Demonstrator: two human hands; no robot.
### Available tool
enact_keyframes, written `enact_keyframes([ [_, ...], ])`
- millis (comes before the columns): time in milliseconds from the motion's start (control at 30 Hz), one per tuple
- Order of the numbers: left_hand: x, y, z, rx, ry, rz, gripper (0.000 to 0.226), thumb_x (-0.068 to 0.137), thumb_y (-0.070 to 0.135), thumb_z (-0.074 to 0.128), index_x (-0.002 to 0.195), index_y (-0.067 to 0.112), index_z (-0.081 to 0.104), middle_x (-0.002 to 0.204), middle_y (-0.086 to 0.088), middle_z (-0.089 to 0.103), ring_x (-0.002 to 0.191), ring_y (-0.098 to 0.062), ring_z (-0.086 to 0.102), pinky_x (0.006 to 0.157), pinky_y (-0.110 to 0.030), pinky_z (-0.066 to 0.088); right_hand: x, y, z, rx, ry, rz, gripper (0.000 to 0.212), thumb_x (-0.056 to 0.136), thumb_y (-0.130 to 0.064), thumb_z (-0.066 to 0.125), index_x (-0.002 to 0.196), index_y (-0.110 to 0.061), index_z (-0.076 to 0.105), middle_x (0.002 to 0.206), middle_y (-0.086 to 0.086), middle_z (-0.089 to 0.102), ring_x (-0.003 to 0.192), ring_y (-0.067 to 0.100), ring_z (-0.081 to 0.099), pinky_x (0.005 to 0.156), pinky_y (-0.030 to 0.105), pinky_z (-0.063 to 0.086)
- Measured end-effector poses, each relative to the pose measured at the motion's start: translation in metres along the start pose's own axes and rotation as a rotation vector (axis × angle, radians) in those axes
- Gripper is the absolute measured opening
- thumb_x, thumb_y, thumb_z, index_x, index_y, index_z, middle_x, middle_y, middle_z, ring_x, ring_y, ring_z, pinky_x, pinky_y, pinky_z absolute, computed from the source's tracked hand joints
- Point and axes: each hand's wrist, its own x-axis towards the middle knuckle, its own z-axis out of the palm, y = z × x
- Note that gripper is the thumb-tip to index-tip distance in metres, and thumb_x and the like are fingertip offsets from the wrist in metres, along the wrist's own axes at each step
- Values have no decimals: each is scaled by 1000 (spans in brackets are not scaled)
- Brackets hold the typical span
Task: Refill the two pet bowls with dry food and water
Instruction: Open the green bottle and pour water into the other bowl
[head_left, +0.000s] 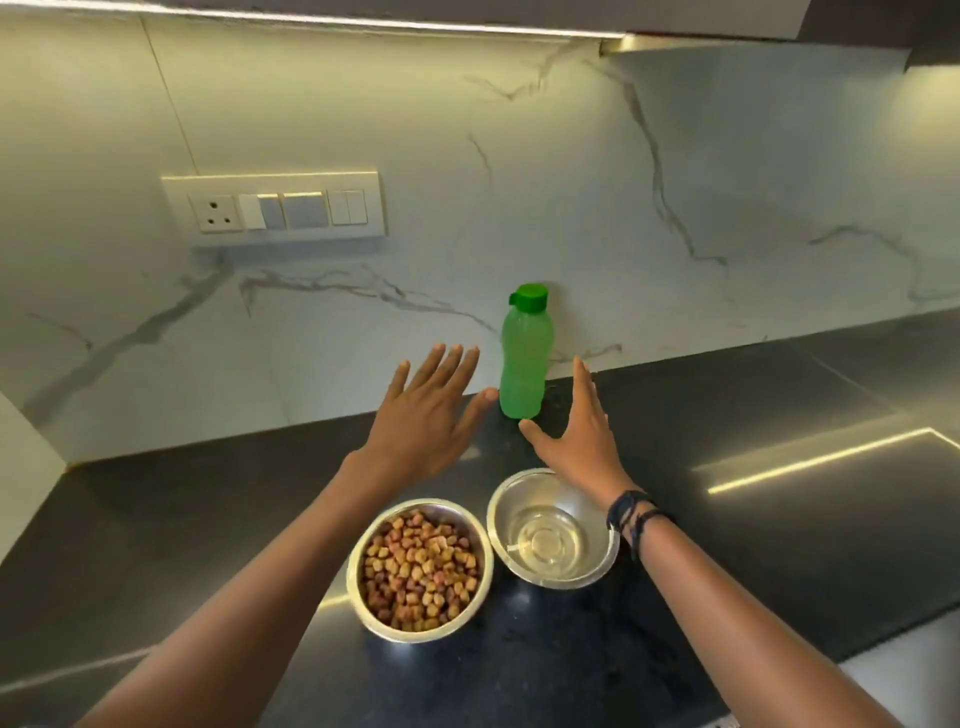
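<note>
Two steel bowls stand side by side on the black counter. The left bowl (358, 597) is full of brown dry food (418, 569). Clear water fills the bottom of the right bowl (498, 519). A green bottle (524, 358) with its cap closed stands upright by the marble wall behind them. My left hand (428, 415) hovers with fingers spread just left of the bottle, thumb near its base. My right hand (576, 436) is spread to the bottle's right, above the water bowl's far rim. Neither hand holds anything.
The black counter (208, 519) runs left and right, with a marble backsplash (623, 208) behind. A switch panel with a socket (275, 208) sits on the wall at the upper left. A white wall corner (26, 467) juts in at the left edge.
</note>
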Motion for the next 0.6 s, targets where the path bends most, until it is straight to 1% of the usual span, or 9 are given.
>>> enact_keyframes([
  [100, 24, 16, 13, -28, -31, -38, 66, 100, 57, 17, 156, 26, 2, 164, 5, 5, 151, -12, -5, 123, -41, -2, 33, 29, -2, 37, -81, 16, 110, 82, -42, 73, 156, -20, -5, 166, 1, 0, 153, 20, 4, 121, 53, 16],
  [233, 62, 33, 27, -54, -53, -98, 66, 100, 56, 19, 156, 26, 0, 164, 4, 5, 151, -12, -5, 123, -41, -1, 84, 59, -2, 90, -170, 35, 117, 78, -44, 78, 157, -17, -4, 166, 0, 1, 152, 20, 7, 122, 41, 18],
  [333, 81, 40, 39, -78, -62, -148, 66, 100, 57, 19, 156, 28, 1, 164, 5, 4, 151, -11, -5, 123, -39, -2, 120, 71, 2, 164, -199, 13, 121, 74, -39, 82, 157, -15, -2, 165, 2, 9, 151, 21, 14, 119, 36, 21],
  [400, 88, 42, 44, -100, -68, -181, 65, 99, 57, 19, 156, 29, 2, 164, 6, 4, 150, -10, -5, 123, -38, -3, 148, 78, 9, 213, -197, 15, 125, 71, -37, 85, 156, -13, -3, 164, 5, 13, 150, 23, 18, 117, 36, 23],
  [500, 96, 37, 47, -113, -76, -240, 64, 99, 57, 19, 156, 30, 5, 164, 7, 4, 151, -9, -5, 123, -39, -1, 191, 81, 21, 258, -159, 62, 137, 64, -45, 88, 156, -12, -8, 165, 9, 8, 150, 26, 16, 118, 38, 22],
  [567, 102, 32, 46, -114, -73, -272, 64, 99, 56, 19, 156, 30, 6, 164, 7, 5, 151, -9, -4, 123, -39, -1, 218, 83, 28, 281, -131, 71, 141, 59, -50, 89, 156, -14, -6, 165, 9, 8, 150, 25, 16, 119, 40, 21],
  [600, 104, 31, 46, -119, -68, -286, 63, 99, 57, 20, 156, 31, 7, 164, 7, 6, 150, -9, -3, 123, -38, -1, 228, 83, 32, 284, -135, 65, 141, 57, -52, 90, 157, -14, -3, 164, 9, 11, 150, 25, 18, 119, 41, 23],
])
